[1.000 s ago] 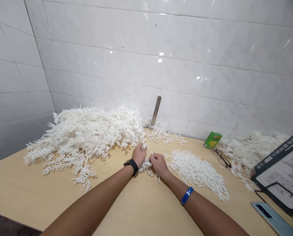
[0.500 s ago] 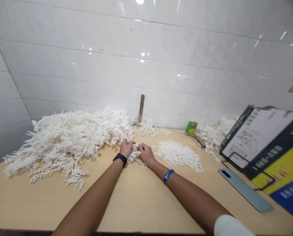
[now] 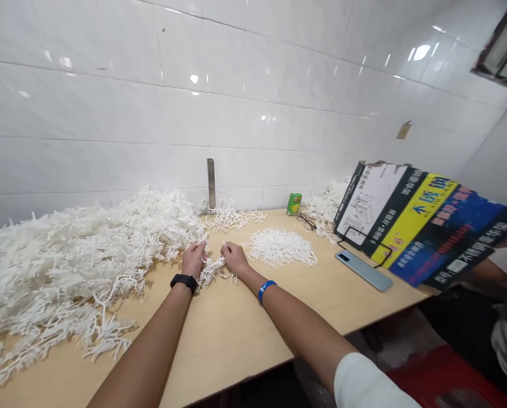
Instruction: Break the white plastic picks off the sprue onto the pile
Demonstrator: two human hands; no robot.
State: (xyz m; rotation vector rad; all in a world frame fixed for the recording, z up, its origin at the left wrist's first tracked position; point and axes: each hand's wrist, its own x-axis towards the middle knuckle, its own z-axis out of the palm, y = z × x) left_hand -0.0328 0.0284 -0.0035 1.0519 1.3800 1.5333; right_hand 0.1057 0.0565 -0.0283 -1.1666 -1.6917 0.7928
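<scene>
White branching strands [image 3: 213, 269], apparently a small clump of thin plastic-like pieces, hang between my hands. My left hand [image 3: 194, 259], with a black band at the wrist, is closed on one side of the clump, beside the big pile. My right hand [image 3: 234, 258], above a blue wristband, pinches at the other side. The exact pieces under the fingertips are too small to make out. To the left spreads a large heap of the same white branching strands [image 3: 109, 249]. Just right of my right hand lies a flat pile of short white pieces [image 3: 281, 247].
A smaller strand pile [image 3: 231, 218] lies below a metal bracket [image 3: 211, 184] on the tiled wall. Further right are a green box [image 3: 294, 204], glasses [image 3: 306, 221], a phone [image 3: 363, 271], and a printed cardboard sheet [image 3: 406, 226] with another person partly visible behind it.
The view has turned to the right, bringing more of the cardboard and a person's arm into sight. My hands have moved slightly apart, still at the clump.
</scene>
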